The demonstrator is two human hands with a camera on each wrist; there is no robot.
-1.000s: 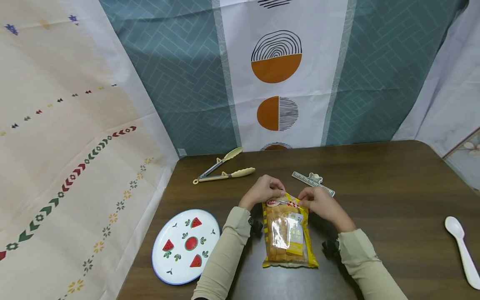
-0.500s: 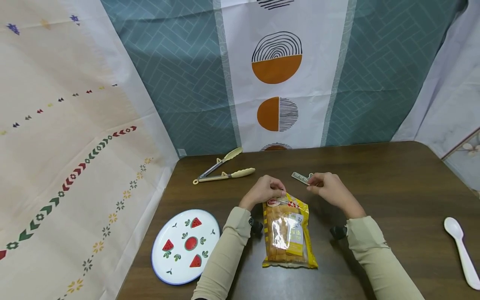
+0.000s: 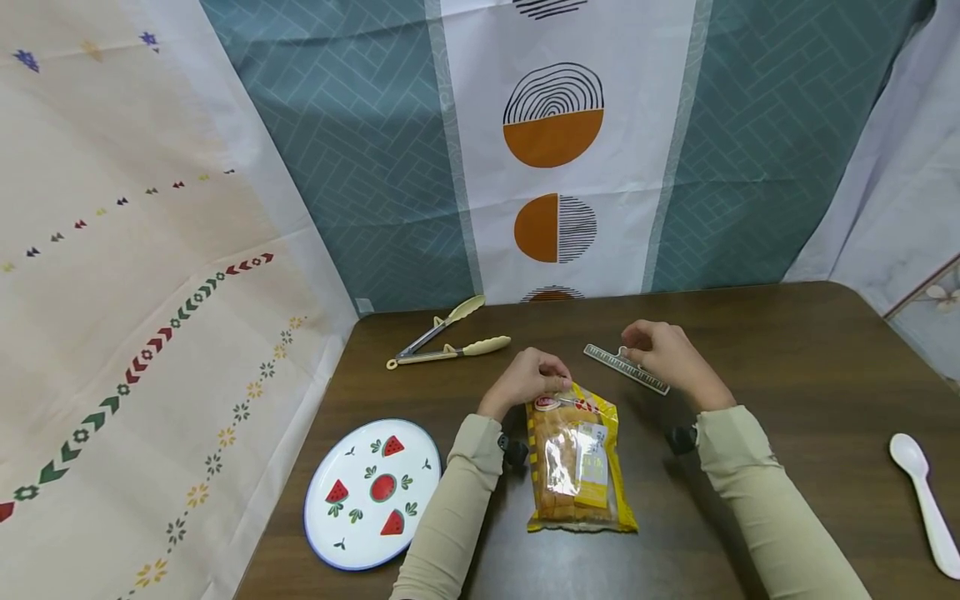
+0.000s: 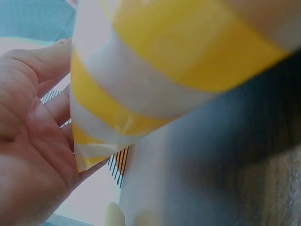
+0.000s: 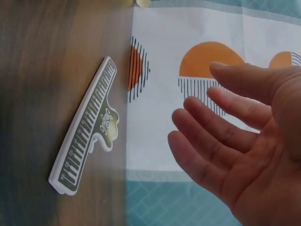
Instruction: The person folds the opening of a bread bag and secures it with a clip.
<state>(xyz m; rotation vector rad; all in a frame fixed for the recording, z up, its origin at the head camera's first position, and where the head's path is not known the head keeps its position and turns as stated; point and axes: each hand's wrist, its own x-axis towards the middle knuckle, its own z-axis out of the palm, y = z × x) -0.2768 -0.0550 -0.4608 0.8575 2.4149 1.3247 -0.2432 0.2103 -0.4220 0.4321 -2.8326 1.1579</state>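
Note:
A yellow-edged clear bag of sliced bread [image 3: 558, 467] lies in front of me on the table. My left hand [image 3: 529, 382] pinches its top left corner; the striped yellow bag edge [image 4: 141, 66] fills much of the left wrist view and runs into the fingers. Beyond the bag lies a long clip [image 3: 627, 369] printed with piano keys. My right hand [image 3: 663, 358] is over the clip's handle in the head view. Seen from the right wrist, that hand [image 5: 235, 132] has loosely bent fingers, apart from the clip [image 5: 87, 132], and holds nothing.
Cream-tipped tongs [image 3: 442, 333] lie spread apart at the back left. A white plate [image 3: 352, 458] with watermelon prints is left of my left sleeve. At the far right rests a white spoon [image 3: 924, 500]. A patterned cloth [image 3: 375, 167] hangs behind the table.
My right hand has let go of the bag's top right corner and moved back and right to over the clip. The left hand keeps its pinch on the bag.

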